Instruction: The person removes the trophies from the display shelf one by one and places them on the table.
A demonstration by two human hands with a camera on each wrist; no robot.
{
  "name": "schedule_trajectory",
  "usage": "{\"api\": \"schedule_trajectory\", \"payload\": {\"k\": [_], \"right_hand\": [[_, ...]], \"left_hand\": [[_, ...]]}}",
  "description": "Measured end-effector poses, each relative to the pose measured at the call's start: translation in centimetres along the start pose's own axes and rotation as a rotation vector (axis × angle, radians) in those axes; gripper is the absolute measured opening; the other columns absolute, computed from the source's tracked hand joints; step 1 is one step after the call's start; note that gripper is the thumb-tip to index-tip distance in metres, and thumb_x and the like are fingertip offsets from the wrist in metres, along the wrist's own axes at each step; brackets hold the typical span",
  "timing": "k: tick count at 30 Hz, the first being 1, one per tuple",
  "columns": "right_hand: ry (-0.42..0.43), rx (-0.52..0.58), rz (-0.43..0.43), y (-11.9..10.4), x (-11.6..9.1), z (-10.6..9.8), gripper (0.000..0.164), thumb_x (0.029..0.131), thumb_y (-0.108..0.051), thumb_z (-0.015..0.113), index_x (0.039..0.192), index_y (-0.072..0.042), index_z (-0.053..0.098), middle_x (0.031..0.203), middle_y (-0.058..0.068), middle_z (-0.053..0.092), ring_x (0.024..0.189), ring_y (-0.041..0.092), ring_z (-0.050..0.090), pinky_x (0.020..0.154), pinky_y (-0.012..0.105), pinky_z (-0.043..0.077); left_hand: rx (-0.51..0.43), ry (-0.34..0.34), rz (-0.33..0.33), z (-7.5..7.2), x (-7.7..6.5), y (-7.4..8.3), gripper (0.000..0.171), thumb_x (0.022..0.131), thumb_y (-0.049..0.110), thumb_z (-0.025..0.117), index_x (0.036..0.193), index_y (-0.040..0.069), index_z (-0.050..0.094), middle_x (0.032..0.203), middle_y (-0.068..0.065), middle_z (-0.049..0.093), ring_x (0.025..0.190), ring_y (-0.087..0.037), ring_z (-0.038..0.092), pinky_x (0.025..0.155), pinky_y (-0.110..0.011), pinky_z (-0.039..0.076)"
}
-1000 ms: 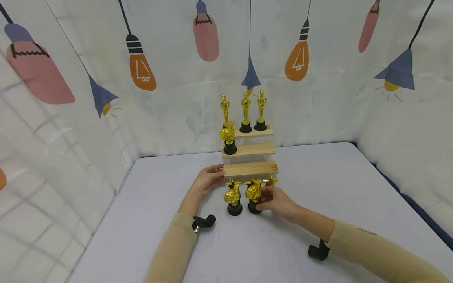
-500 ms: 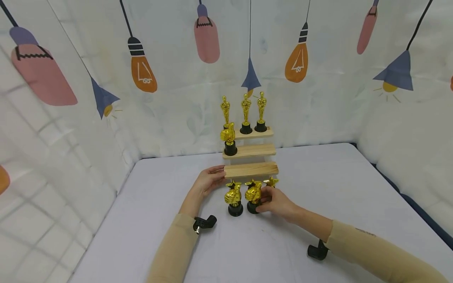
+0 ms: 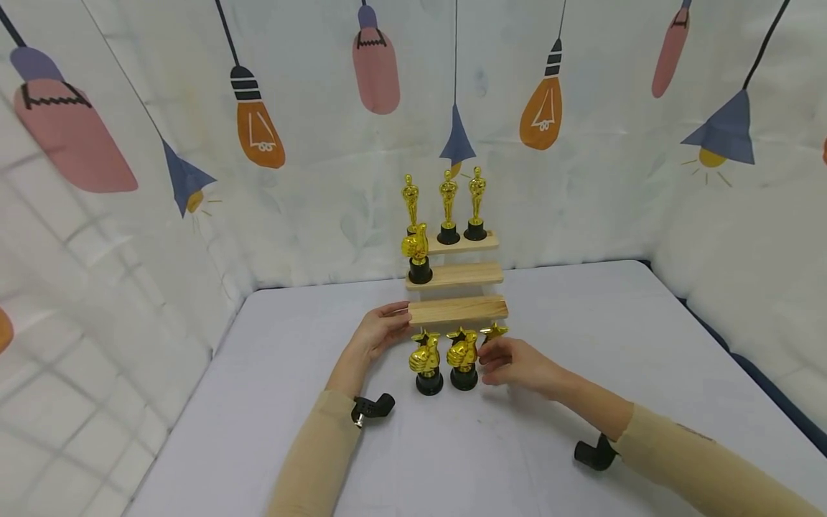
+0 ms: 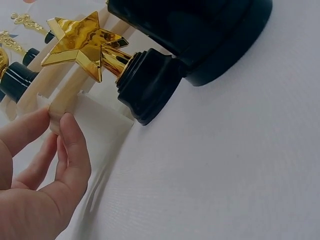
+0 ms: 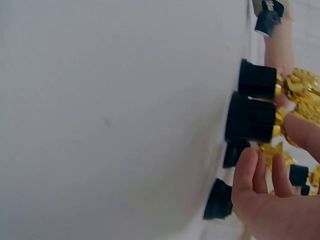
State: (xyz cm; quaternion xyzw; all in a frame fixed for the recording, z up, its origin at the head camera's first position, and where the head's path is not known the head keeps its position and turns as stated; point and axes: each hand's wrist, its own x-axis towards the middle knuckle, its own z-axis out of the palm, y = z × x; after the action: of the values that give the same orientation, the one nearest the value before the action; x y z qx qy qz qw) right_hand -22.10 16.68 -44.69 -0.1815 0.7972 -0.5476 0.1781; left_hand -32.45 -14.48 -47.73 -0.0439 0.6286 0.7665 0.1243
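My left hand [image 3: 381, 329] pinches the left end of the lowest plank [image 3: 459, 309] of a three-step wooden display rack, thumb and fingertip meeting on its edge in the left wrist view. My right hand [image 3: 522, 368] hovers just right of a gold thumbs-up trophy [image 3: 463, 363] on a black base, fingers loosely bent and holding nothing. To the left stands a matching thumbs-up trophy [image 3: 426, 365]. Behind this pair are several star trophies; one star [image 4: 76, 44] shows clearly in the left wrist view, and another star [image 3: 494, 330] is partly hidden behind my right hand.
Three gold figure trophies [image 3: 449, 205] stand on the top plank. Another thumbs-up trophy [image 3: 418, 250] occupies the left end of the middle plank [image 3: 468, 274]. A white cloth covers the table [image 3: 581, 323], and a printed curtain [image 3: 323, 215] hangs behind it.
My right hand has let go of the right thumbs-up trophy and drawn back slightly to the right. That trophy stays standing on the table. My left hand keeps its place on the plank.
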Motion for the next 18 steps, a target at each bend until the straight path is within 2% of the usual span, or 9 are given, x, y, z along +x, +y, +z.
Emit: {"api": "schedule_trajectory", "payload": {"k": [5, 7, 13, 18], "right_hand": [[-0.028, -0.041, -0.055, -1.2, -0.4, -1.5, 0.034, 0.09, -0.005, 0.078, 0.118, 0.007, 0.062, 0.114, 0.023, 0.065, 0.101, 0.026, 0.063, 0.085, 0.03, 0.055], [-0.014, -0.046, -0.066, -1.8, -0.5, -2.1, 0.031, 0.091, -0.006, 0.078, 0.115, 0.006, 0.063, 0.114, 0.023, 0.065, 0.1, 0.026, 0.063, 0.084, 0.03, 0.056], [0.05, -0.054, -0.074, -3.6, -0.5, -3.6, 0.028, 0.095, -0.012, 0.076, 0.116, 0.003, 0.064, 0.111, 0.014, 0.066, 0.102, 0.027, 0.061, 0.086, 0.036, 0.056], [0.091, -0.035, -0.083, -4.9, 0.0, -4.3, 0.031, 0.097, -0.011, 0.073, 0.119, 0.007, 0.061, 0.11, 0.013, 0.066, 0.103, 0.028, 0.061, 0.087, 0.032, 0.057]], "left_hand": [[0.0, 0.003, -0.005, 0.1, -0.1, 0.2, 0.046, 0.097, -0.001, 0.069, 0.142, -0.001, 0.058, 0.135, -0.02, 0.058, 0.102, -0.022, 0.067, 0.085, -0.031, 0.059], [0.0, 0.005, -0.003, 0.1, -0.2, 0.3, 0.046, 0.097, -0.001, 0.069, 0.142, -0.001, 0.058, 0.134, -0.02, 0.058, 0.102, -0.022, 0.067, 0.086, -0.031, 0.059], [-0.001, 0.008, -0.001, 0.1, -0.3, 0.3, 0.046, 0.097, -0.002, 0.068, 0.142, -0.002, 0.057, 0.135, -0.02, 0.058, 0.103, -0.022, 0.066, 0.087, -0.031, 0.058], [0.002, 0.009, -0.001, 0.1, -0.3, 0.3, 0.047, 0.097, -0.001, 0.069, 0.142, -0.002, 0.057, 0.135, -0.02, 0.057, 0.102, -0.022, 0.066, 0.088, -0.032, 0.058]]}}
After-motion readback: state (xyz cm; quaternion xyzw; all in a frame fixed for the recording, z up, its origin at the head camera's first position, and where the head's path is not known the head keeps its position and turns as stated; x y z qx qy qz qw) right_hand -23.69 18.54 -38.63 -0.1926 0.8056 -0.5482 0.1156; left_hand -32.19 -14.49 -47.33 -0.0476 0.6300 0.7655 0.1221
